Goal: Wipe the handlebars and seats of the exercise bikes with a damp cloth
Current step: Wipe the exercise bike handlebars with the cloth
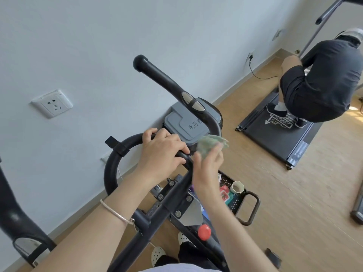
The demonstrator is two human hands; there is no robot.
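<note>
The exercise bike's black handlebar loops in front of me, and one arm of it rises to the upper middle. My left hand grips the bar just below the grey console. My right hand holds a crumpled green cloth right beside the left hand, at the bar's centre near the console. The cloth is blurred. The bike's seat is out of view.
A red knob sits on the frame below. A black tray with a cup stands on the wooden floor. Another person stands bent on a treadmill at right. A white wall with a socket is at left.
</note>
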